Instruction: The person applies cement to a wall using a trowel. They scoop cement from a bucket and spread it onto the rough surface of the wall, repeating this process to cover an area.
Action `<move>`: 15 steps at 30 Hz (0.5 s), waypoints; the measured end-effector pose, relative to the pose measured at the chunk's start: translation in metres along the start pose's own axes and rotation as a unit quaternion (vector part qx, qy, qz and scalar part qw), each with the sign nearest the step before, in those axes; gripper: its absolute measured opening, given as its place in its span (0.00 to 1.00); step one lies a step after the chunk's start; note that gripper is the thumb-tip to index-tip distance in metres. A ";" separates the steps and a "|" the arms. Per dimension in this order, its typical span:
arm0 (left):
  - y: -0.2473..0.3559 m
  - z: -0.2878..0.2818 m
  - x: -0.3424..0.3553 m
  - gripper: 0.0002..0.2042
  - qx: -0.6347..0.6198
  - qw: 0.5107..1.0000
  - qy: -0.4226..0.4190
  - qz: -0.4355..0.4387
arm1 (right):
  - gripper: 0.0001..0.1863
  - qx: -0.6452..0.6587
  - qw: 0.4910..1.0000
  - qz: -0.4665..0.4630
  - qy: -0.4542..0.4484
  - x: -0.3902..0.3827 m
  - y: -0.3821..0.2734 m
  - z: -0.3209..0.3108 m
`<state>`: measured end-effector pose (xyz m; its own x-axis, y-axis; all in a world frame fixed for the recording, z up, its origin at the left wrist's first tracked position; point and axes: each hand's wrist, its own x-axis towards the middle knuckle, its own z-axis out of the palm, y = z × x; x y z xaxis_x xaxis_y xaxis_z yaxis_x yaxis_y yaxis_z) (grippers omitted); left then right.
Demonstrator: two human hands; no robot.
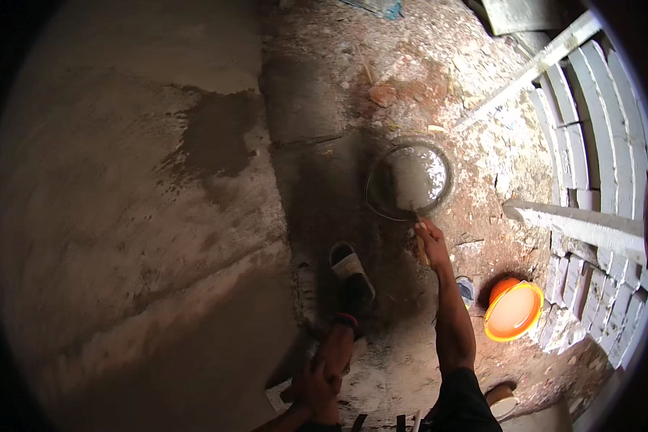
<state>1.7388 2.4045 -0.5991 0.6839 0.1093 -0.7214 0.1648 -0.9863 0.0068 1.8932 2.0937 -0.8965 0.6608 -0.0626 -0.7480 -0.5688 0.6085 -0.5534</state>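
My right hand (430, 241) is closed around the handle of a trowel at the near rim of a round bucket (449, 189). The trowel's pale blade (412, 186) reaches into the grey, watery contents, which glare with light. At the lower middle, my left hand (315, 383) lies against my lower leg (336, 345) with its fingers curled. Beside that hand a flat, pale-edged piece (276, 395) juts out. Shadow hides whether the hand holds it.
A grey cement surface (108, 216) with a wet patch (219, 133) spreads on the left. My slippered foot (351, 266) stands near the bucket. An orange bucket (513, 311) of cloudy liquid is at right, by white slats (612, 129). Rubble covers the far ground.
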 end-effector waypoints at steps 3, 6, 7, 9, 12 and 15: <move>-0.023 0.023 -0.010 0.28 0.021 0.993 0.102 0.052 | 0.23 0.008 0.997 -0.069 0.042 -0.030 -0.022 0.010; -0.018 0.014 0.002 0.27 0.037 0.998 0.040 0.029 | 0.29 0.050 0.992 -0.081 0.084 -0.064 -0.067 0.011; -0.021 0.019 0.010 0.26 0.039 0.996 0.069 0.047 | 0.29 0.034 0.984 -0.133 0.109 -0.079 -0.087 0.014; -0.041 0.033 0.010 0.26 0.051 0.988 0.129 0.061 | 0.31 0.013 0.964 -0.222 0.145 -0.103 -0.105 0.035; -0.069 0.049 0.008 0.25 0.012 0.991 0.129 0.038 | 0.33 0.015 0.927 -0.290 0.239 -0.124 -0.126 0.087; -0.042 0.012 0.001 0.26 0.021 0.998 0.045 -0.025 | 0.34 -0.042 0.903 -0.303 0.300 -0.091 -0.086 0.119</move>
<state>1.7243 2.4448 -0.6083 0.7374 0.1673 -0.6545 0.1720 -0.9834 -0.0576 1.9402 2.1415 -0.7372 0.4935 -0.7974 -0.3473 -0.2430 0.2570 -0.9354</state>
